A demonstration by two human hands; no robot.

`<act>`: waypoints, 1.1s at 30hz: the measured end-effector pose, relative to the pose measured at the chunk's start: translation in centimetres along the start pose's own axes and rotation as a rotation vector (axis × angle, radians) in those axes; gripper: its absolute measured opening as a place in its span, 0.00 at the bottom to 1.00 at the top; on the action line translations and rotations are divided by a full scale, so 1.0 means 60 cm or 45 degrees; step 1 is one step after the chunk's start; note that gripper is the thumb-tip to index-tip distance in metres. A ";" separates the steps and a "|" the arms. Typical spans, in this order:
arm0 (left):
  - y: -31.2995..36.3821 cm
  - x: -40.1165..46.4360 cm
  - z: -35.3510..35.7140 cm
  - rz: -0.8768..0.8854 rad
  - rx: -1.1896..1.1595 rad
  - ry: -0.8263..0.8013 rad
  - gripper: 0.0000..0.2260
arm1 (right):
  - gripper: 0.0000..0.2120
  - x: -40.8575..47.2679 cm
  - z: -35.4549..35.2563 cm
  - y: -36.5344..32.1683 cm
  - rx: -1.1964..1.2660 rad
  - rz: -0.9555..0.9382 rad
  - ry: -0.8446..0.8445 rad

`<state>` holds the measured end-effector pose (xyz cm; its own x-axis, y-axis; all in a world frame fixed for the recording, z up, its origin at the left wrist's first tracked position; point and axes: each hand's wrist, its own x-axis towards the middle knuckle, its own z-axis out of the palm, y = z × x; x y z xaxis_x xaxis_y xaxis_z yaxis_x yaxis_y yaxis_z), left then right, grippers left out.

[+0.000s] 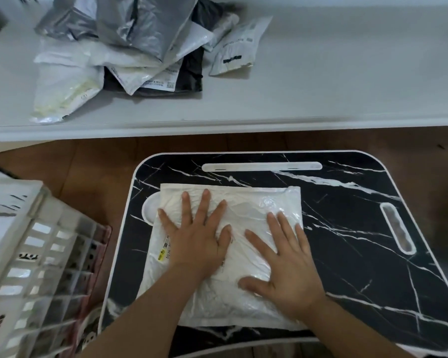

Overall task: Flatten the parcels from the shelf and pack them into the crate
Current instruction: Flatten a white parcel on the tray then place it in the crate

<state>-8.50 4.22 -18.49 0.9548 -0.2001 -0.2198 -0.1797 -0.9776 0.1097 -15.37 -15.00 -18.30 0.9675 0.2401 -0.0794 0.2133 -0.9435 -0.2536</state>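
Parcel (246,210), a white crinkled plastic mailer, lies flat on the black marbled lap table (347,228), and everything else is placed from that table. Straight, spread fingers (204,202) of the left hand (199,241) press down on the parcel's left half; the right hand (287,264) lies beside it, palm down and fingers splayed, on the right half, grasping nothing. Both forearms come in from the table's near edge. A white slotted crate (36,254) sits just off the table's left side, over a patterned cloth (98,254). Beyond the table's far edge runs a white shelf (321,86), where a heap of grey, white and black parcels (130,47) remains, towards the left
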 end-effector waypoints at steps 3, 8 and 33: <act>-0.004 0.002 -0.001 0.039 0.025 -0.006 0.31 | 0.40 0.004 -0.004 -0.003 0.003 0.055 -0.047; -0.041 -0.067 0.016 0.197 0.071 0.004 0.36 | 0.42 0.003 -0.021 -0.005 -0.082 0.086 -0.200; -0.099 -0.153 -0.069 -0.653 -0.716 0.084 0.38 | 0.37 -0.039 -0.103 -0.042 1.070 0.975 0.242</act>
<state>-15.22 12.16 -13.10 0.9015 0.2914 -0.3201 0.4208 -0.7631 0.4905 -17.33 -14.61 -11.55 0.8245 -0.4356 -0.3612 -0.5273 -0.3598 -0.7697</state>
